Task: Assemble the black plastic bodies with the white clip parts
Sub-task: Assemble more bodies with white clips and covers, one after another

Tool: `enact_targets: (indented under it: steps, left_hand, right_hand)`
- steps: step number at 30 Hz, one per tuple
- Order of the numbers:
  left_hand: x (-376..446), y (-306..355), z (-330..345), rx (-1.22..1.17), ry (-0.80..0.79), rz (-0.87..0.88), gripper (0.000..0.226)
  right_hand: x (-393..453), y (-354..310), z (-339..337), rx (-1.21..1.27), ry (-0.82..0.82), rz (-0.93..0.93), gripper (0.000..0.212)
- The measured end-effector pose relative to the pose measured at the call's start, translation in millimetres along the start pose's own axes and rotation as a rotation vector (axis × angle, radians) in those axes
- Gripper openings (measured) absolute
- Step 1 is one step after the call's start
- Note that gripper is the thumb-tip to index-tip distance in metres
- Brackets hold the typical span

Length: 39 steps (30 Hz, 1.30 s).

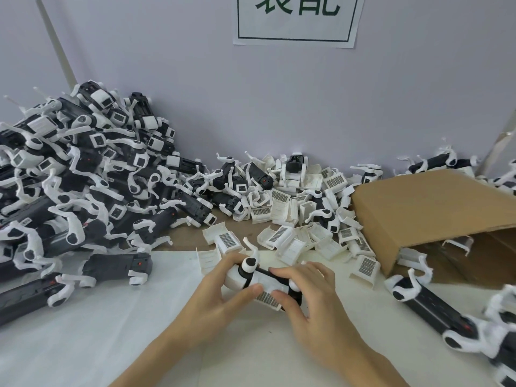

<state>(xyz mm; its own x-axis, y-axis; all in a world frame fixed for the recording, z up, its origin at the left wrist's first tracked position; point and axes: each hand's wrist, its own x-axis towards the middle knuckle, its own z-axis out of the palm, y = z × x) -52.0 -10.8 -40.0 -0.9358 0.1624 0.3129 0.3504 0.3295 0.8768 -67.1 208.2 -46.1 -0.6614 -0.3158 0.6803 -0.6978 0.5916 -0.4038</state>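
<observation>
Right now one black body (pixel 264 273) sits between two hands at the near middle: the left hand (pixel 223 291) and right hand (pixel 310 300) both curl around it, pressing one white clip (pixel 269 296) on. Heaps beyond are too many to count.

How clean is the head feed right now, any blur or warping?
Head view: soft, even lighting, no glare; the hands and the black body with white clip are slightly motion-blurred; wide-angle distortion bends the edges, smearing the bodies at lower right.

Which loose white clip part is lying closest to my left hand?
The white clip part just left of your left hand, on the white mat; others lie farther back.
</observation>
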Motion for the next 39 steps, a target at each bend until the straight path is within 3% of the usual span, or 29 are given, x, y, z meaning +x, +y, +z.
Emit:
enact_targets:
  steps: [8, 11, 13, 16, 20, 24, 29, 35, 39]
  left_hand:
    - [2, 0, -1, -0.004, 0.007, 0.048, 0.036]
    - [3, 1, 2, -0.02, 0.079, 0.053, 0.036]
    - [3, 2, 6, 0.062, 0.139, 0.131, 0.051]
    - [1, -2, 8, 0.258, 0.124, 0.375, 0.079]
    - [-1, -4, 12, 0.411, 0.061, 0.492, 0.05]
    - [-4, -5, 12, 0.386, 0.141, 0.459, 0.038]
    - [-5, -2, 10, 0.328, 0.211, 0.356, 0.035]
    - [-3, -2, 11, 0.311, 0.203, 0.34, 0.031]
    - [-4, 3, 9, 0.179, 0.112, 0.266, 0.044]
  right_hand:
    - [4, -4, -3, 0.06, -0.009, 0.05, 0.016]
    - [3, -4, -4, 0.116, -0.068, 0.094, 0.016]
    - [3, -6, -5, 0.228, -0.109, 0.176, 0.018]
    - [9, -9, -12, 0.597, -0.07, 0.379, 0.019]
    - [13, -3, -19, 0.756, -0.083, 0.58, 0.024]
    - [9, -5, -17, 0.666, -0.135, 0.425, 0.03]
    - [2, -4, -11, 0.099, -0.173, -0.048, 0.054]
    - [4, -8, -3, -0.063, -0.062, -0.049, 0.052]
    - [6, -8, -4, 0.033, -0.113, -0.016, 0.056]
